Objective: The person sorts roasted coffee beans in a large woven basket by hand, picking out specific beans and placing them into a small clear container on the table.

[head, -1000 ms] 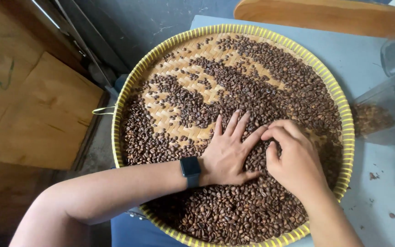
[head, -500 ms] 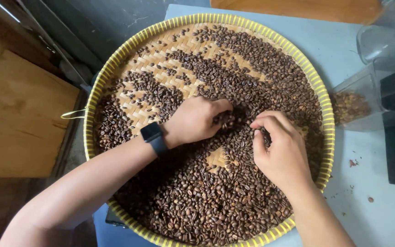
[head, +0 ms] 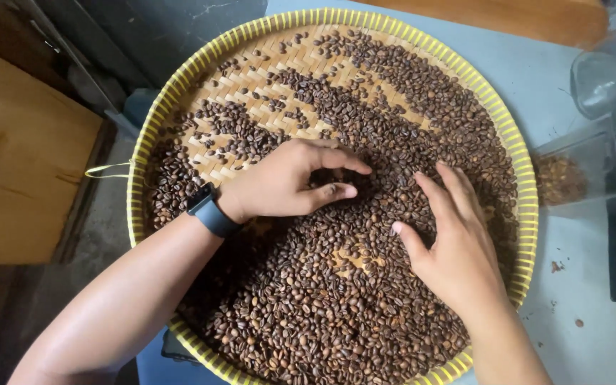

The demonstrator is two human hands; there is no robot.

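Observation:
A round woven tray with a yellow rim [head: 180, 78] holds a wide layer of brown roasted coffee beans [head: 308, 314]. My left hand [head: 286, 178], with a dark watch on its wrist, rests on the beans near the tray's middle; its fingers curl toward the thumb over a few beans. Whether it pinches any I cannot tell. My right hand [head: 450, 242] lies flat on the beans to the right, fingers spread and pointing up-left, holding nothing. Bare woven patches show at the upper left of the tray.
The tray sits on a light blue table [head: 593, 335], overhanging its left edge. A clear plastic container [head: 572, 175] with some beans stands at the right, beside a dark object. A wooden board [head: 16, 178] lies lower left, a wooden plank [head: 536, 18] at the top.
My left hand has gone from flat on the beans to curled fingers. My right hand opened and spread flat. Beans shifted, baring a small patch between the hands.

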